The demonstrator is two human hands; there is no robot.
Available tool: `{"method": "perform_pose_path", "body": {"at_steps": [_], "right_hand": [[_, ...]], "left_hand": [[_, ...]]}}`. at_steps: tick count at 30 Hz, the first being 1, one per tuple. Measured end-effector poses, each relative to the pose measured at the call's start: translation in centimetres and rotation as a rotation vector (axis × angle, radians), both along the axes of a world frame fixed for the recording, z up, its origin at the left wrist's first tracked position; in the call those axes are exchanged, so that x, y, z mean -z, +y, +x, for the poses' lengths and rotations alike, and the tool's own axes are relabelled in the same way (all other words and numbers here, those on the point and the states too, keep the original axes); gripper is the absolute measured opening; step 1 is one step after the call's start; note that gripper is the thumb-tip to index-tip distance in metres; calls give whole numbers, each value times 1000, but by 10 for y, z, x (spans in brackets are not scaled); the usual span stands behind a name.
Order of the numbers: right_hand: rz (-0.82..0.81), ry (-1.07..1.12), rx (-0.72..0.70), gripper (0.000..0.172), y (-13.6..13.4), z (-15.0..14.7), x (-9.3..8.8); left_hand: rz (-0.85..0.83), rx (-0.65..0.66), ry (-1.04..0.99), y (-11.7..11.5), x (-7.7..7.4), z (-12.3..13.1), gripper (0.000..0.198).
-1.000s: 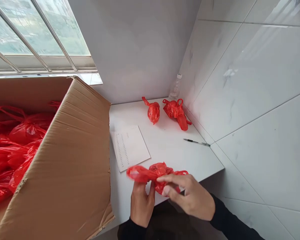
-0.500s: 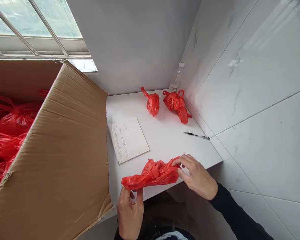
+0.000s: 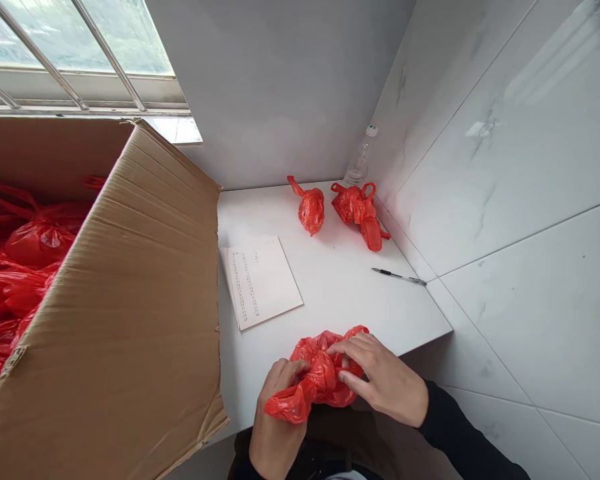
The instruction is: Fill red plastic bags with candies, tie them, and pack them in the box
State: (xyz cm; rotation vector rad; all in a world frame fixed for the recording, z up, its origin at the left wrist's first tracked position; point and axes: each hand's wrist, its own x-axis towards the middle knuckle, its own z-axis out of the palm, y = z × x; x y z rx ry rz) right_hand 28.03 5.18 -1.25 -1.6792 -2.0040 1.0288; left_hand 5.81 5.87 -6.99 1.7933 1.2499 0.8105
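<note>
A crumpled red plastic bag (image 3: 323, 370) is at the near edge of the white table, between my hands. My left hand (image 3: 281, 417) is closed round its left side, and one twisted end of the bag hangs over that hand. With thumb and fingers, my right hand (image 3: 386, 379) pinches the bag's right part; the fingertips are partly lost in the folds. What the bag contains cannot be made out.
A cardboard box (image 3: 145, 280) full of red bags (image 3: 45, 237) stands at the left. On the table (image 3: 335, 280) are a paper booklet (image 3: 265, 283), a pen (image 3: 399, 276), a tied red bag (image 3: 311, 210), more red bags (image 3: 357, 210) and a clear bottle (image 3: 359, 160). Tiled wall bounds the right.
The bag was stretched wide between my hands and is now bunched together, nearer to me. My left hand has moved right and up beside it. The view has shifted slightly.
</note>
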Motion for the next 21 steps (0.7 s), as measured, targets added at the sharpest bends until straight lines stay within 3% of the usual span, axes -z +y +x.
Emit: {"method": "perform_pose_path", "body": {"at_steps": [2,5,7,9,11,14,19,21], "right_hand": [[5,9,21,25,0,9,-3],[24,-24,166,19,1,26,-9],[47,-57,232,18,3,31,-12],[83,-59,203,16,6,28,-13],[94,-34,123,26,8,19,-12],[66,10,81,13,10,12,-9],[62,60,462,14,8,33,-6],[90,76,534,17,7,37,-6]], "left_hand": [[12,-73,7,-1,0,-4,15],[55,-244,30,-1,-2,-13,5],[97,-314,43,0,-4,-13,12],[160,-273,54,1,-9,-8,33],[246,-151,63,4,-14,0,47],[320,-41,55,9,-19,6,35],[285,-273,6,14,-17,-3,18],[275,-346,5,14,-19,-2,19]]}}
